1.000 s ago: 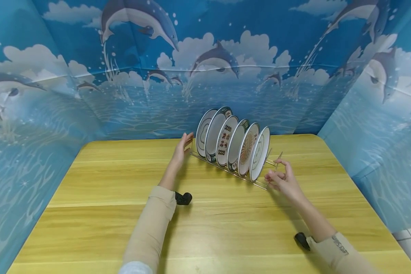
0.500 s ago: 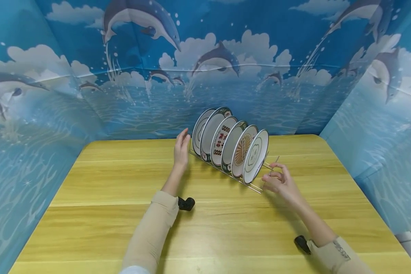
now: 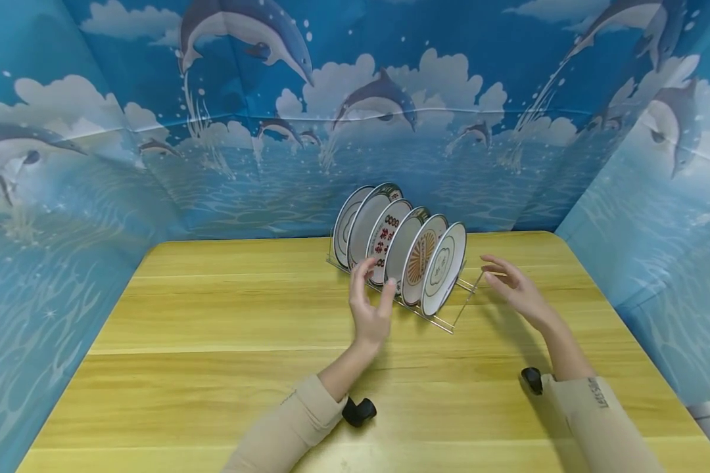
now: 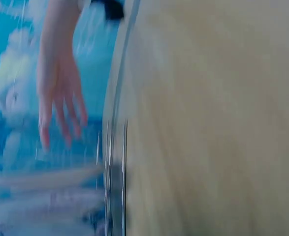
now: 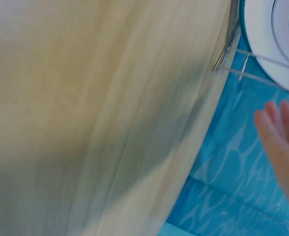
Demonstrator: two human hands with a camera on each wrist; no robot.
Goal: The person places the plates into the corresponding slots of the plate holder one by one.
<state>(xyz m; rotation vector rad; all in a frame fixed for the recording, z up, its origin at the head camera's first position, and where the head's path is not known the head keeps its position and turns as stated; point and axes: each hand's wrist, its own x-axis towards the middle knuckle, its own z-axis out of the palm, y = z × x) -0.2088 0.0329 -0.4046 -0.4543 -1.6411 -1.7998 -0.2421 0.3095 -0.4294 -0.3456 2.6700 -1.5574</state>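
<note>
A wire dish rack [image 3: 469, 299] stands at a slant on the wooden table, with several patterned white plates held upright in a row. The nearest plate [image 3: 442, 269] has a thin green outline on its face. In front of the row, my left hand [image 3: 371, 315] is raised with thumb and fingers spread and holds nothing; it overlaps the middle plates in the head view. My right hand [image 3: 517, 295] hovers just off the rack's right end, its fingers loosely bent and holding nothing. The right wrist view shows a plate [image 5: 274, 44] in the rack beyond my right fingers.
The yellow wooden table [image 3: 213, 381] reaches to a blue dolphin-print cloth [image 3: 242, 171] that hangs close behind the rack and at both sides. A black wrist camera [image 3: 359, 412] sits by my left cuff and another camera [image 3: 532, 380] by my right.
My left hand has left the rack's left end and moved right, in front of the plates. My right hand has let go of the right end and drawn away. Earlier, the right end shifted slightly left.
</note>
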